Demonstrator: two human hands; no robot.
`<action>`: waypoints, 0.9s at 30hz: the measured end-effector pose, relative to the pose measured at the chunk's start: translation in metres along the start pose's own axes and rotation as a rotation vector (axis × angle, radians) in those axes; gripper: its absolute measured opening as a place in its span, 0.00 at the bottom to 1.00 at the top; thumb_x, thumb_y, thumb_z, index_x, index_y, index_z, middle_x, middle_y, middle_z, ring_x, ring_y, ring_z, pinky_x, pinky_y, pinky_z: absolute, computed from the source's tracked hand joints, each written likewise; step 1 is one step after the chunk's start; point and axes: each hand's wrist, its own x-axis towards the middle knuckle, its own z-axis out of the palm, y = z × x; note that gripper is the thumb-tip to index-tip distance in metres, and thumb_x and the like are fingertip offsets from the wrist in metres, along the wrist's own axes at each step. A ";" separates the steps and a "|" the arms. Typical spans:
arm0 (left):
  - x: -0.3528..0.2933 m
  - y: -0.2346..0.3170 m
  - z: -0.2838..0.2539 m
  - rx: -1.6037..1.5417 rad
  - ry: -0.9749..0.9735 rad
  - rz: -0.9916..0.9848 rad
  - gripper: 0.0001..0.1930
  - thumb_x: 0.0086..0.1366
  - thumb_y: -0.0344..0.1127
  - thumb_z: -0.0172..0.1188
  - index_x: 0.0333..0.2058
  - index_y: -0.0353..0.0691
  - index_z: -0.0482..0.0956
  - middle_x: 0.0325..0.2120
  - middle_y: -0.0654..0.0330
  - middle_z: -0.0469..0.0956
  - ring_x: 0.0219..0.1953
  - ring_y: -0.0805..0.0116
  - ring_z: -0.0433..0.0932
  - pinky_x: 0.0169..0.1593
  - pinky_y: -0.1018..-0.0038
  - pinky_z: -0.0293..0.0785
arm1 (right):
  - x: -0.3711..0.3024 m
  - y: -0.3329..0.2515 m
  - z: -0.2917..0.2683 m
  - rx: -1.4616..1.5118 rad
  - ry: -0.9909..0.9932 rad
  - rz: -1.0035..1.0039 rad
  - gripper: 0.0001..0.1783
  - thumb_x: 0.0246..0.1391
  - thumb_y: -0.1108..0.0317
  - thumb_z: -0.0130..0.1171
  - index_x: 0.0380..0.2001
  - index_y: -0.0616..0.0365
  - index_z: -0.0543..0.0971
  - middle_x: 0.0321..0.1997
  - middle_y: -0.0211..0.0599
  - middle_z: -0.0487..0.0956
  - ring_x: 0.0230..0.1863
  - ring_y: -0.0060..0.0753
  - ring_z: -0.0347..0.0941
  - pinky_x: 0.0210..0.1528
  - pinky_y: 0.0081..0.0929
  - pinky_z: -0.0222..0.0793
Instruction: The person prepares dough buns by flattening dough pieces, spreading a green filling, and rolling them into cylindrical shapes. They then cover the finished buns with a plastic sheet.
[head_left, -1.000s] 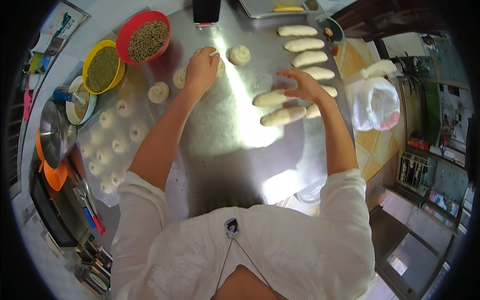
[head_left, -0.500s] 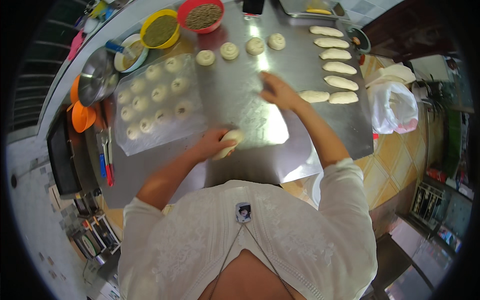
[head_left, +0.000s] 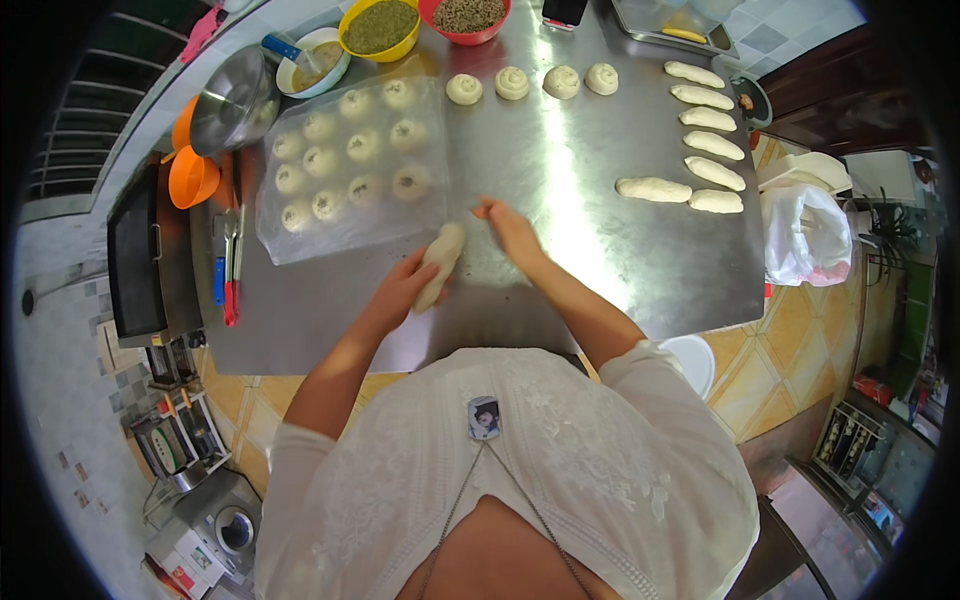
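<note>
My left hand (head_left: 402, 288) is closed around the lower part of a long, pale dough piece (head_left: 447, 247), held upright-slanting above the near part of the metal table. Just right of the dough's top end is my right hand (head_left: 512, 230), with its fingers loosely bent and apart, holding nothing that I can see. A gap separates it from the dough. Rolled dough balls (head_left: 512, 83) stand in a row at the back. Several dough strips (head_left: 711, 118) line the right side, with one more strip (head_left: 653, 189) lying beside the lowest.
Round buns lie under a clear plastic sheet (head_left: 300, 243) on the left. Behind are a yellow bowl (head_left: 398, 47) of green filling, a red bowl (head_left: 470, 38), and a steel bowl (head_left: 232, 105). Tongs (head_left: 231, 270) lie at the left edge. A metal tray (head_left: 640, 30) sits back right.
My right hand has come left and nearer, from the table's middle toward the dough. My left hand still grips the dough piece, now more upright. The view has shifted.
</note>
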 end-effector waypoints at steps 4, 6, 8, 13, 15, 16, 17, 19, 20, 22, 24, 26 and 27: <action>0.080 0.020 0.049 0.180 -0.135 0.128 0.23 0.65 0.41 0.56 0.54 0.34 0.67 0.41 0.55 0.76 0.35 0.70 0.77 0.37 0.74 0.73 | 0.000 -0.051 -0.053 0.041 0.226 0.102 0.12 0.57 0.64 0.59 0.40 0.60 0.79 0.35 0.34 0.80 0.36 0.26 0.76 0.36 0.24 0.72; 0.112 0.011 0.062 0.058 -0.076 0.044 0.22 0.63 0.39 0.58 0.51 0.31 0.69 0.39 0.53 0.77 0.34 0.70 0.77 0.36 0.73 0.73 | 0.011 -0.064 -0.077 -0.447 0.361 0.005 0.10 0.50 0.68 0.64 0.36 0.61 0.81 0.29 0.36 0.80 0.30 0.30 0.77 0.34 0.27 0.72; 0.143 -0.009 0.063 0.250 -0.040 0.000 0.20 0.61 0.38 0.61 0.46 0.29 0.73 0.35 0.53 0.79 0.33 0.69 0.78 0.36 0.72 0.73 | 0.018 -0.061 -0.089 -0.889 0.315 -0.041 0.18 0.51 0.62 0.61 0.44 0.59 0.78 0.45 0.44 0.77 0.46 0.42 0.73 0.47 0.37 0.69; 0.160 -0.026 0.072 0.547 0.126 0.126 0.18 0.51 0.41 0.68 0.33 0.30 0.80 0.28 0.49 0.81 0.30 0.61 0.81 0.34 0.69 0.73 | 0.039 -0.023 -0.050 -1.386 0.346 -0.236 0.35 0.57 0.45 0.48 0.62 0.53 0.65 0.69 0.46 0.57 0.70 0.50 0.49 0.67 0.56 0.44; 0.159 -0.036 0.070 0.549 0.162 0.247 0.19 0.50 0.42 0.69 0.33 0.30 0.80 0.29 0.47 0.81 0.29 0.56 0.81 0.33 0.66 0.73 | 0.041 -0.019 -0.039 -1.433 0.317 -0.223 0.38 0.57 0.40 0.44 0.64 0.52 0.62 0.70 0.45 0.55 0.72 0.49 0.45 0.68 0.58 0.40; 0.160 -0.037 0.069 0.570 0.185 0.252 0.19 0.49 0.42 0.69 0.33 0.30 0.80 0.30 0.46 0.81 0.29 0.54 0.81 0.33 0.65 0.74 | 0.044 -0.020 -0.039 -1.430 0.299 -0.230 0.38 0.57 0.40 0.45 0.64 0.52 0.62 0.70 0.45 0.55 0.72 0.49 0.44 0.68 0.58 0.40; 0.160 -0.038 0.069 0.590 0.208 0.256 0.19 0.49 0.42 0.69 0.33 0.31 0.80 0.30 0.46 0.81 0.29 0.52 0.80 0.33 0.64 0.74 | 0.047 -0.022 -0.038 -1.426 0.281 -0.237 0.38 0.57 0.40 0.45 0.64 0.52 0.62 0.71 0.46 0.54 0.72 0.49 0.44 0.68 0.59 0.40; 0.161 -0.042 0.066 0.589 0.214 0.233 0.19 0.49 0.41 0.69 0.33 0.31 0.80 0.30 0.47 0.81 0.27 0.52 0.81 0.33 0.64 0.75 | 0.050 -0.023 -0.039 -1.414 0.246 -0.248 0.38 0.57 0.40 0.45 0.64 0.52 0.62 0.71 0.46 0.53 0.72 0.49 0.44 0.68 0.59 0.39; 0.163 -0.041 0.061 0.568 0.197 0.207 0.19 0.50 0.41 0.69 0.33 0.30 0.80 0.30 0.48 0.81 0.27 0.54 0.81 0.32 0.65 0.75 | 0.053 -0.023 -0.040 -1.404 0.231 -0.251 0.38 0.57 0.40 0.45 0.65 0.52 0.61 0.71 0.47 0.53 0.72 0.50 0.43 0.68 0.60 0.38; 0.149 -0.036 0.064 0.394 0.154 0.062 0.18 0.52 0.40 0.68 0.34 0.29 0.79 0.29 0.50 0.81 0.26 0.59 0.81 0.29 0.67 0.76 | 0.056 -0.018 -0.050 -1.256 0.262 -0.198 0.39 0.57 0.40 0.45 0.65 0.52 0.60 0.71 0.47 0.51 0.73 0.50 0.42 0.68 0.60 0.37; 0.117 -0.003 0.070 0.094 0.117 -0.159 0.17 0.54 0.39 0.67 0.34 0.27 0.78 0.28 0.52 0.81 0.26 0.64 0.82 0.26 0.70 0.76 | 0.066 -0.010 -0.067 -0.968 0.350 -0.111 0.39 0.57 0.39 0.45 0.65 0.52 0.60 0.72 0.48 0.50 0.73 0.51 0.40 0.68 0.61 0.37; 0.114 -0.025 0.062 0.096 0.057 -0.142 0.17 0.58 0.38 0.64 0.37 0.27 0.77 0.27 0.55 0.80 0.29 0.66 0.82 0.29 0.72 0.78 | 0.047 -0.021 -0.047 -1.158 0.297 -0.126 0.40 0.57 0.39 0.45 0.65 0.52 0.59 0.72 0.48 0.50 0.73 0.51 0.40 0.68 0.61 0.36; 0.115 -0.037 0.061 0.130 0.061 -0.104 0.17 0.57 0.37 0.65 0.36 0.27 0.77 0.27 0.55 0.80 0.28 0.66 0.82 0.29 0.73 0.78 | 0.039 -0.017 -0.034 -1.269 0.246 -0.168 0.40 0.57 0.39 0.45 0.65 0.52 0.60 0.72 0.47 0.50 0.73 0.50 0.41 0.68 0.61 0.36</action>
